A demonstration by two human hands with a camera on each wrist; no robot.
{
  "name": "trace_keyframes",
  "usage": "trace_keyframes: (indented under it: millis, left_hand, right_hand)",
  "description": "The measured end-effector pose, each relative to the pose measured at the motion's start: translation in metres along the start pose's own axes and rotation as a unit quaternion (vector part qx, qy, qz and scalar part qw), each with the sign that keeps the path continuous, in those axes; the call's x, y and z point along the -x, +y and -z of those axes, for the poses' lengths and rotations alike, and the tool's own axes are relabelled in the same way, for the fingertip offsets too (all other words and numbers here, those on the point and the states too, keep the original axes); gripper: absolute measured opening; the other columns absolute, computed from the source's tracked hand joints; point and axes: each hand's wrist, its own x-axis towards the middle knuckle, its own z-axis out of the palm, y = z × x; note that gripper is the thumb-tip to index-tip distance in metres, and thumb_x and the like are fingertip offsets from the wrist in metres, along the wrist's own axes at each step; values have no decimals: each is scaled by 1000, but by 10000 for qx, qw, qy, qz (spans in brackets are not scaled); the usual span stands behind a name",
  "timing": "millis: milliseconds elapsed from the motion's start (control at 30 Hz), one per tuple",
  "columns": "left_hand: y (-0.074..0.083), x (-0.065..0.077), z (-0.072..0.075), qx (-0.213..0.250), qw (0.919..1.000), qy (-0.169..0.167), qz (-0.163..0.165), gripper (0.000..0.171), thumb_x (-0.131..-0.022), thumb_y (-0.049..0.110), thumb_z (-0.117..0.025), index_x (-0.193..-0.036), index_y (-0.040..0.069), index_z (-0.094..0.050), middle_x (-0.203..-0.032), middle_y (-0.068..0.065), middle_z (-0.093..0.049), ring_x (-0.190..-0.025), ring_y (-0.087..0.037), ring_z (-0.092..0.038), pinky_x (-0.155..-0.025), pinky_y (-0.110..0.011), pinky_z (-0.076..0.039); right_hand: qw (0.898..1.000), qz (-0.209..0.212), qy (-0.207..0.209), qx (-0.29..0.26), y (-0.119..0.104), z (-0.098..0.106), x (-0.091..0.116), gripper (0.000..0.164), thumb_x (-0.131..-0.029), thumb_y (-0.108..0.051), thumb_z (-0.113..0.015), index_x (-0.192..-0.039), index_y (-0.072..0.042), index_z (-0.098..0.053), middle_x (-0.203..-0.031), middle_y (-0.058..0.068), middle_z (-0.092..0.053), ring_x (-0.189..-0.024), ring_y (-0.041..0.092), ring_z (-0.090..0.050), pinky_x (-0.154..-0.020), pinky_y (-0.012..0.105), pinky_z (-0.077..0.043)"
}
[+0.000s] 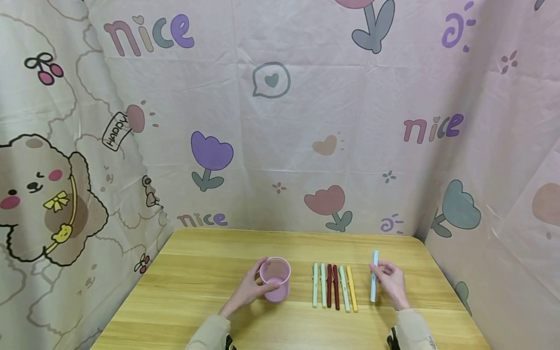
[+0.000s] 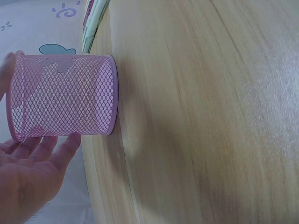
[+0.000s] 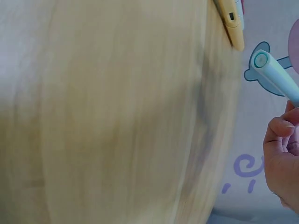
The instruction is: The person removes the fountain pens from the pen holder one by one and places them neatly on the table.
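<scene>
A pink mesh pen holder is upright at the middle of the table. My left hand holds it from the left, thumb across the near side and fingers round the far side; the left wrist view shows the mesh wall between thumb and fingers. To the right, my right hand pinches a light blue pen between thumb and fingers, above the table. The right wrist view shows one round end of that pen. Between the hands lies a row of pens: light green, dark red and yellow.
The wooden table has rounded far corners. A printed curtain hangs close behind its far edge and on both sides. In the right wrist view, the yellow pen's tip shows near the top.
</scene>
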Motion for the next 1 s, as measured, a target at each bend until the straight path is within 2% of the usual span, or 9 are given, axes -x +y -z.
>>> trace_keyframes:
  millis: [267, 433, 633, 1000]
  left_hand:
    - [0, 0, 0, 6, 10000, 3, -3, 92, -82, 14, -83, -154, -5, -29, -155, -35, -35, -139, -57, -40, -107, -58, -51]
    - [-1, 0, 0, -8, 10000, 5, -17, 93, -82, 14, -83, -154, -5, -29, -155, -35, -34, -139, -57, -40, -108, -58, -51]
    - [-1, 0, 0, -15, 10000, -7, -4, 93, -82, 15, -83, -154, -6, -28, -155, -35, -35, -139, -57, -40, -108, -58, -51]
    - [-1, 0, 1, 29, 10000, -21, -11, 93, -82, 13, -83, -154, -7, -28, -155, -35, -34, -139, -56, -40, -108, -59, -50]
  right_hand:
    - [9989, 4, -96, 459, 5, 2, 0, 43, -96, -21, -70, -122, 11, -58, -76, -12, -68, -64, 1, -57, -59, 17, -51]
    - [9978, 103, -115, 645, 7, 3, 1, 42, -95, -19, -71, -120, 13, -60, -79, -5, -71, -63, 2, -57, -56, 18, -50]
    - [9959, 64, -155, 887, 13, 3, -2, 39, -93, -17, -72, -117, 13, -63, -78, -5, -72, -65, 1, -57, -57, 17, -48]
    - [9959, -71, -294, 852, 22, 2, -4, 36, -92, -12, -71, -114, 15, -61, -76, -3, -70, -64, 5, -58, -55, 17, -50]
